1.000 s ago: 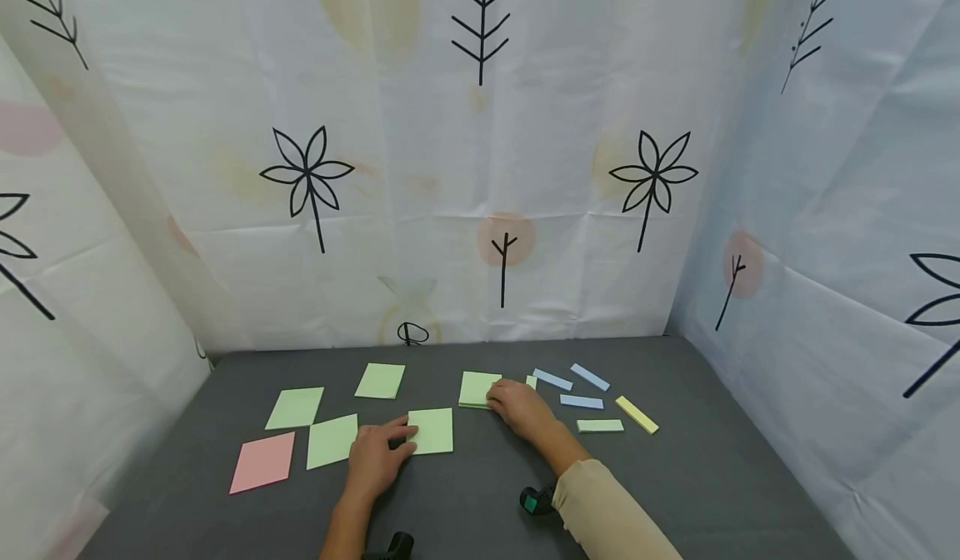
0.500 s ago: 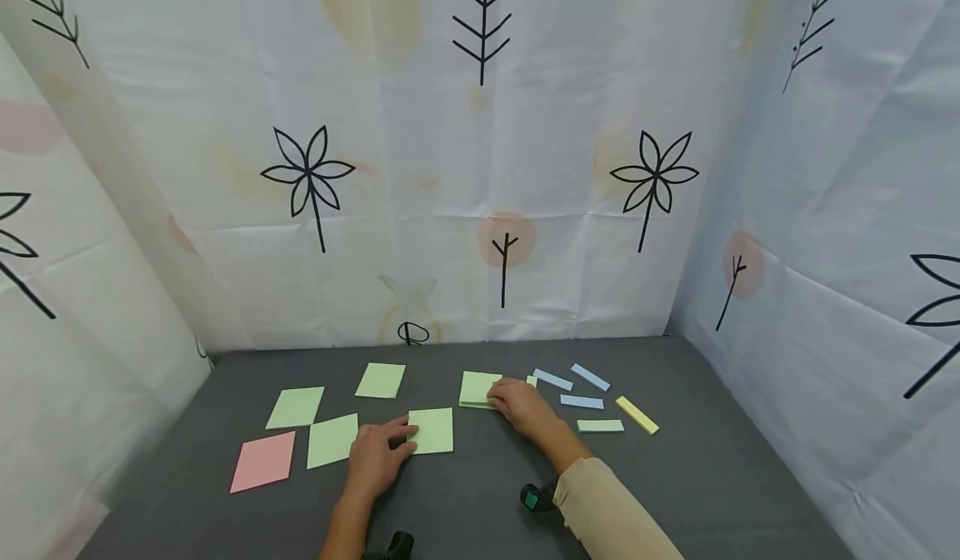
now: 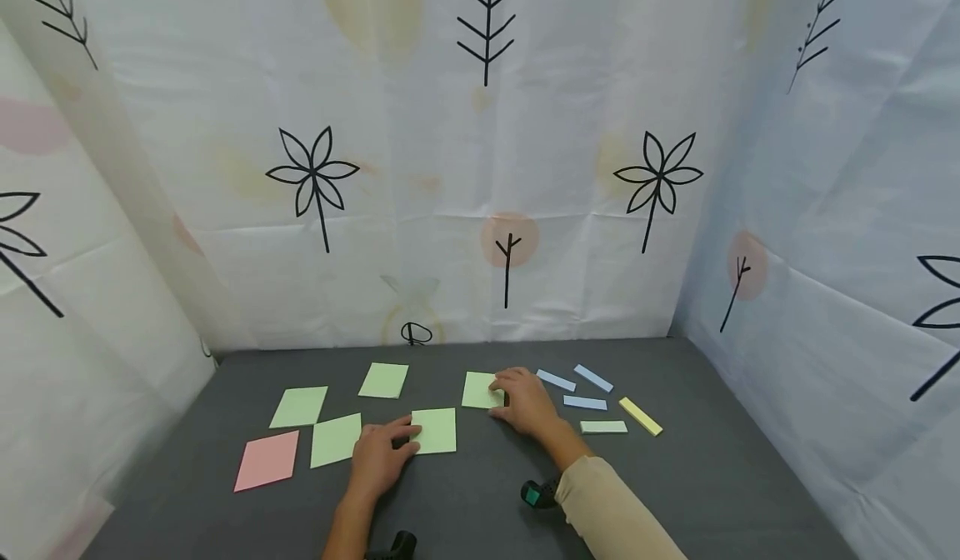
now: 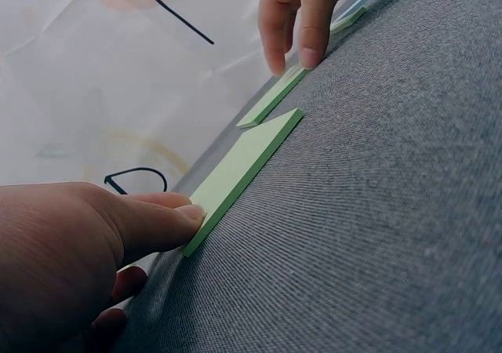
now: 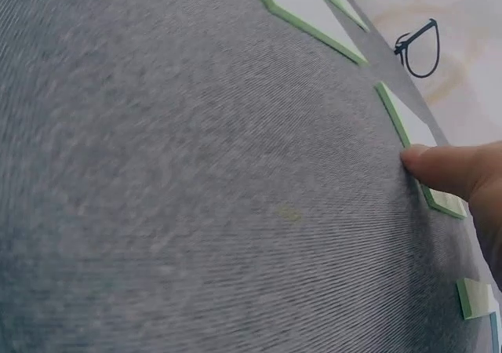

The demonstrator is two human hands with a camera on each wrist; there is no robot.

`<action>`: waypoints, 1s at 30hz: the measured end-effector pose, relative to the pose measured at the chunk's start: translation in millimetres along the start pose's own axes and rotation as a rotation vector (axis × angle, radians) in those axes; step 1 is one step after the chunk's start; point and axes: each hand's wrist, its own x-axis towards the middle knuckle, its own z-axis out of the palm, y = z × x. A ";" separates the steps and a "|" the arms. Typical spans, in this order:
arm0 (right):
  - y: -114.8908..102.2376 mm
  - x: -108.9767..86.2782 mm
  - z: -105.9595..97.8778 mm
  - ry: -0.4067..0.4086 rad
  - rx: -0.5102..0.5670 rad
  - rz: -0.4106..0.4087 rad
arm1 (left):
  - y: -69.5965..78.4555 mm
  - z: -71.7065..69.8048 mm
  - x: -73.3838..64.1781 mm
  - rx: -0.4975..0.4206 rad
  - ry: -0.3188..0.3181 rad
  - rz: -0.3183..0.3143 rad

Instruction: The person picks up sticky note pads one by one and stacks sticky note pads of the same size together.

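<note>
My left hand rests its straight thumb and forefinger on the left end of a square light green sticky note pad. The left wrist view shows its thumb lying on the pad's top near the corner. My right hand pinches another green sticky note pad farther back, with the thumb at its near edge. The hand covers that pad's right part. Under the right wrist, a small green strip pad shows in the right wrist view.
Left of the hands lie green notes and a pink one. At right are narrow blue strips, a yellow strip and a green strip. A white printed curtain encloses the grey tabletop.
My right hand has shifted slightly back and its thumb now reaches the pad's near edge. The second layer at that edge no longer shows. My left hand stays on its pad.
</note>
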 end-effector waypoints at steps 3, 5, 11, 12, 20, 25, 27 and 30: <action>2.0 1.7 1.9 0.000 0.008 0.082 | 1.4 0.2 -0.2 0.001 0.009 0.002; 3.4 3.6 2.4 0.000 0.001 0.119 | 2.0 -0.3 -0.2 0.001 0.016 0.006; 6.8 6.4 1.0 -0.062 -0.040 0.251 | 2.0 0.6 0.1 0.005 0.014 0.001; 7.3 6.5 0.8 -0.078 -0.041 0.273 | 1.7 1.0 0.2 0.011 0.013 0.004; 9.6 10.3 1.3 -0.106 0.000 0.348 | 1.7 1.8 0.9 0.016 0.010 0.007; 6.1 12.9 4.3 -0.028 0.075 0.423 | 1.9 1.4 0.9 0.013 -0.007 -0.011; 4.1 13.4 6.7 0.027 0.094 0.438 | 2.1 1.0 0.7 0.013 -0.010 -0.010; -0.1 13.0 8.7 0.121 0.114 0.429 | 1.8 1.0 0.7 0.017 -0.012 -0.006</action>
